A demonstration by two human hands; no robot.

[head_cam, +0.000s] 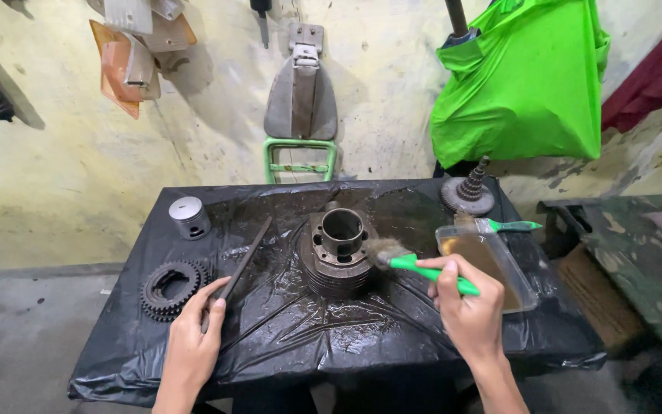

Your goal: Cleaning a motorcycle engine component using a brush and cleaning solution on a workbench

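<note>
A finned metal engine cylinder (339, 249) stands upright in the middle of a table wrapped in black plastic sheet (285, 330). My right hand (465, 307) grips a green-handled paintbrush (415, 266), its dirty bristles touching the cylinder's right side near the top. My left hand (193, 337) rests on the sheet at the front left, fingers closed around the near end of a long dark metal file (243, 264) that lies slanted toward the cylinder.
A toothed sprocket (170, 287) lies left of my left hand, a silver piston (190, 217) behind it. A clear tray of brown liquid (499, 264) with a second green brush (511, 225) sits right. A gear cluster (469, 192) stands at back right. A green bag (526, 84) hangs on the wall.
</note>
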